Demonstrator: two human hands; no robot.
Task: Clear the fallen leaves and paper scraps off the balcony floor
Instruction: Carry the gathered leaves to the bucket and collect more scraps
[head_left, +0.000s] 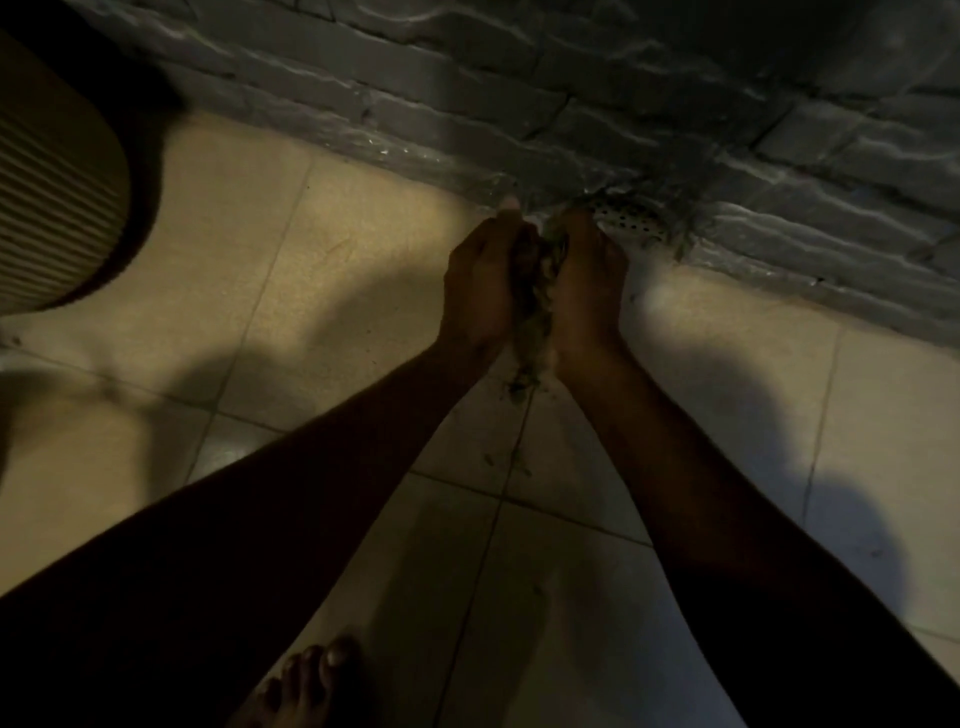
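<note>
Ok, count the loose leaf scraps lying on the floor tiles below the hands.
2 faint ones: leaf scrap left of the grout line, leaf scrap right. Dim light may hide more.

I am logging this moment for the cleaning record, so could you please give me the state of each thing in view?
Left hand: cupped against the clump of debris.
Right hand: cupped against it from the other side.
Clump of leaves and scraps: pressed between both hands, bits hanging below.
Floor drain: uncovered, partly hidden behind the hands.
Tiled floor: a few small bits left.
Ribbed container: upright, untouched.
</note>
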